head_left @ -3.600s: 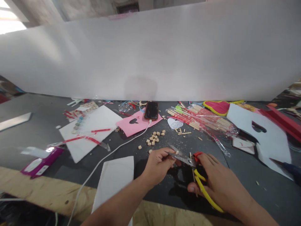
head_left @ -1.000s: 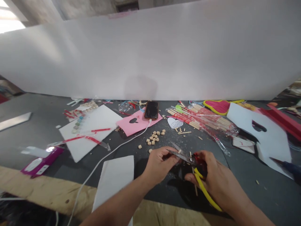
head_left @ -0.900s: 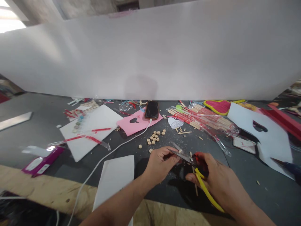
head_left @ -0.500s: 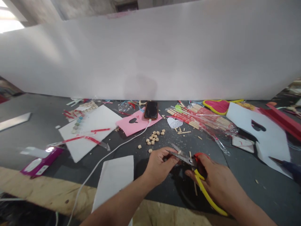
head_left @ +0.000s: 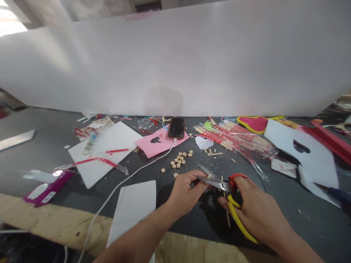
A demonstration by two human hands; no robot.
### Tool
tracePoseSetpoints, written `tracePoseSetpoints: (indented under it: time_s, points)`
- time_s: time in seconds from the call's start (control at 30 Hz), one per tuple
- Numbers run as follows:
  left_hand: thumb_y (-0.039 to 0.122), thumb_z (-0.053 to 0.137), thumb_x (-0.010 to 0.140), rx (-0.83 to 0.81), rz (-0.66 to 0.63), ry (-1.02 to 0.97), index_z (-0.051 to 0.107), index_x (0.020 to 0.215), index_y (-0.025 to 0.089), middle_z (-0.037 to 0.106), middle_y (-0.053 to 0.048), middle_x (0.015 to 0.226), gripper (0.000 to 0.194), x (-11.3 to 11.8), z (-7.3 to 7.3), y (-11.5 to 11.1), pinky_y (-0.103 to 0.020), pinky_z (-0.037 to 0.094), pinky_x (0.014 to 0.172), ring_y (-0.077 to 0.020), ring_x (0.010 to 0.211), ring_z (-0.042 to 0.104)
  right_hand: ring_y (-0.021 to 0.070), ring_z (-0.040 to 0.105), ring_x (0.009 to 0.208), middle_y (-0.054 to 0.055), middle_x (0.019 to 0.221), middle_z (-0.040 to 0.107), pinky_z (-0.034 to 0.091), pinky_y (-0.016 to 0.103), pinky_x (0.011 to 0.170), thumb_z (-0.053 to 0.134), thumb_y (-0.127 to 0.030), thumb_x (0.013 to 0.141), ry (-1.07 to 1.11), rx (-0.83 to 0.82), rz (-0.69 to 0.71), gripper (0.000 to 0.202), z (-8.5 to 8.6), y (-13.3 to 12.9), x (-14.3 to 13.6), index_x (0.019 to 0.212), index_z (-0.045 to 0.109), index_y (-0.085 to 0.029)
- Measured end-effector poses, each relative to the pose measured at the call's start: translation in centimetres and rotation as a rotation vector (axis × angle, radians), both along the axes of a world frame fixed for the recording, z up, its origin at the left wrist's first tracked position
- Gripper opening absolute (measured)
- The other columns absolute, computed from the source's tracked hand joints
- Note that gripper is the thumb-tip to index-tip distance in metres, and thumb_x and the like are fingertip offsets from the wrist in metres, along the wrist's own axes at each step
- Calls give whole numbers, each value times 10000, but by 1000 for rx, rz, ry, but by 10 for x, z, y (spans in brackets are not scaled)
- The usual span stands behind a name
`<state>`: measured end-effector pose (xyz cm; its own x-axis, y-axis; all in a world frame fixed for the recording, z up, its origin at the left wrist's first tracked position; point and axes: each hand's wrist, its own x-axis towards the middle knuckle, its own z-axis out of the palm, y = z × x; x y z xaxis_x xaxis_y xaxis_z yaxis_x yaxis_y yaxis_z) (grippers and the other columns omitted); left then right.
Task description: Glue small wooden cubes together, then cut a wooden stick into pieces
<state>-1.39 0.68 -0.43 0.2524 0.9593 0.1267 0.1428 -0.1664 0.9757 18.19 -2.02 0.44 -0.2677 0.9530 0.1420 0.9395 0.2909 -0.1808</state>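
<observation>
My right hand [head_left: 256, 206] grips a pair of scissors [head_left: 223, 186] by its red and yellow handles, the blades spread and pointing left. Between those blades shows the end of a small pale wooden piece [head_left: 209, 176]. My left hand [head_left: 186, 191] is closed in a pinch on that piece, its fingertips right by the lower blade; most of the piece is hidden. A thin wooden stick [head_left: 228, 218] lies on the dark table under the scissors. Beyond my left hand sits a cluster of small wooden clumps [head_left: 179, 160].
A phone [head_left: 176, 128] with a white cable [head_left: 131, 175] lies on pink paper [head_left: 149, 145]. Wrapped chopsticks [head_left: 219, 137] are heaped behind my hands. White board pieces [head_left: 137, 201] lie left, a purple box [head_left: 49, 188] farther left. A dark pointed tool [head_left: 336, 195] is at right.
The scissor blades have spread wider, and the handles have moved apart with my right hand. My left hand stays in nearly the same place.
</observation>
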Motion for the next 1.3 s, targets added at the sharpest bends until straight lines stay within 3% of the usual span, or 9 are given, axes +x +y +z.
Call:
tracePoseSetpoints:
  time_s: [0.37,0.57,0.8,1.1,1.3]
  points:
    - [230,540,796,44,-27,-32,655,724,129,676,-55,740,169,0,2,1,-197,450,618,-143,687,616,187,606,563,22,693,646,382,272,510,523,-483,767,167,-204,2,285,4,1,-5,876,494,-221]
    - [210,531,799,49,-15,5,660,710,131,667,-48,746,176,-1,0,0,-194,442,640,-138,698,608,189,588,470,15,608,636,344,263,453,450,-498,815,79,-189,-23,288,-2,0,-2,879,479,-218]
    - [255,545,800,-13,-7,-48,654,774,126,651,-60,814,171,1,-5,-2,-192,436,612,-129,693,586,191,612,493,45,673,673,373,262,464,442,-435,829,130,-191,0,257,-1,-2,-3,931,490,-204]
    - [246,498,827,47,-21,-38,659,723,132,654,-51,779,223,2,1,-4,-193,424,623,-129,705,572,195,623,483,26,633,669,372,251,443,439,-442,829,110,-199,-18,260,-1,-3,-5,939,488,-212]
    - [271,580,770,-79,63,-107,641,797,131,640,-29,736,155,4,-6,-1,-190,409,565,-111,621,542,196,623,504,33,663,670,377,260,458,418,-480,840,56,-224,-22,297,1,0,-3,936,481,-206]
